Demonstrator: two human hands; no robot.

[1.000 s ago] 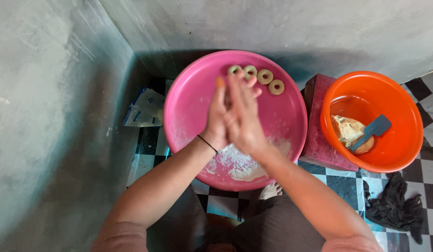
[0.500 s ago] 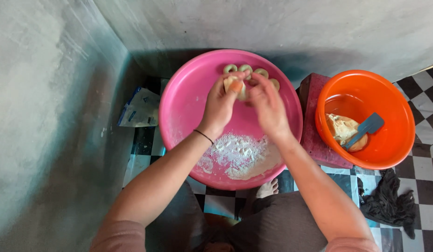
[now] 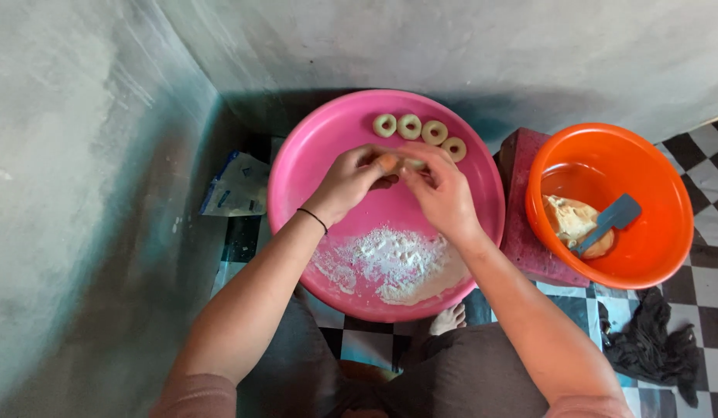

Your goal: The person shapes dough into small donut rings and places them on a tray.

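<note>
A smooth, glossy plastic finish is shown by the pink tray and the orange bowl. Matt, powdery flour is spread on the tray. The dough rings look soft and matt. A rough, matt surface is seen on the grey wall.

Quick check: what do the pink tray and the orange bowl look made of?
Pink tray: likely plastic, smooth with a slight sheen, evenly coloured, thin moulded rim. Orange bowl: probably plastic too, glossier, with light glowing through its wall. Neither shows metal glint or ceramic glaze.

Pink tray, orange bowl, black-and-white checkered floor
</note>
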